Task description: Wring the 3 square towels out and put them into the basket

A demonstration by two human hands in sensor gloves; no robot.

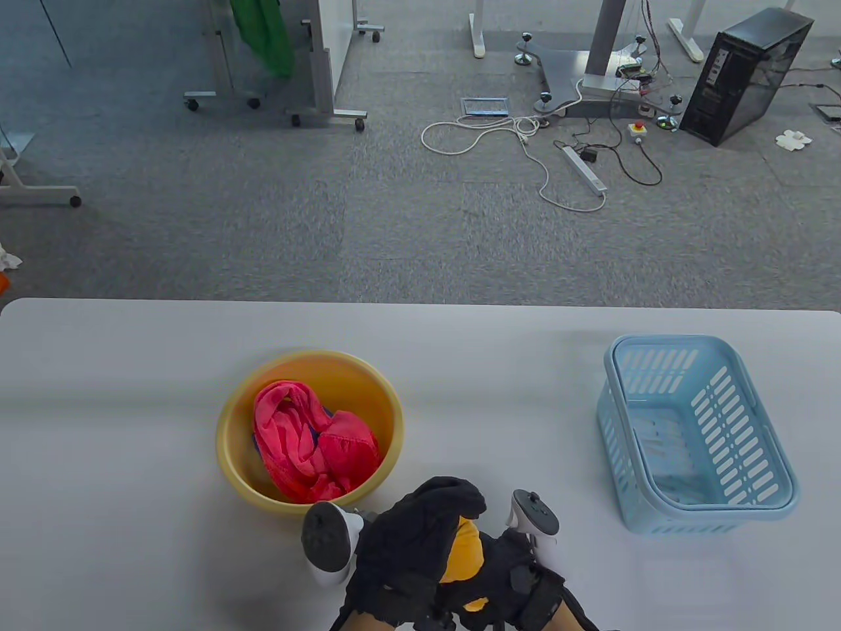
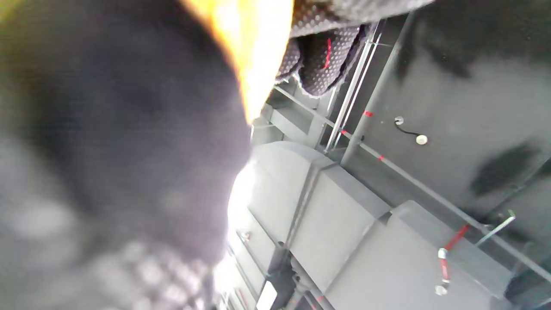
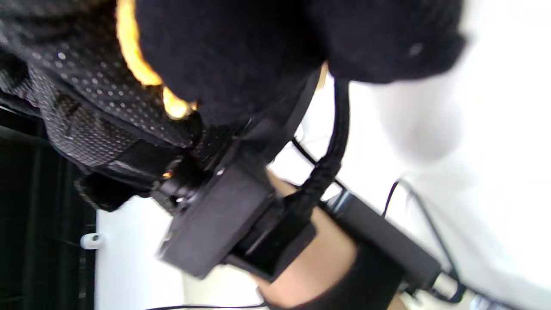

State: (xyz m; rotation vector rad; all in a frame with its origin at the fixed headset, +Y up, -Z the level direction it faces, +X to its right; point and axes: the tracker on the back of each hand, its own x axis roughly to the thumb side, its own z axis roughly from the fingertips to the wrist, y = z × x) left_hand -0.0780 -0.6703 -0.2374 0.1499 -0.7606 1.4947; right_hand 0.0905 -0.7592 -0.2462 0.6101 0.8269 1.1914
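Both gloved hands meet at the table's front edge, and a bunched yellow towel shows between them. My left hand curls over its top and my right hand grips its lower right side. The same yellow towel fills the top of the left wrist view, and a strip of the yellow towel shows between black glove fingers in the right wrist view. A red towel lies crumpled in the yellow basin, with a bit of blue cloth under it. The light blue basket stands to the right.
The white table ends at its far edge against grey carpet. Beyond it are cables, a power strip, a computer tower and wheeled frames. The basin stands just left of my hands, the basket about a hand's width right.
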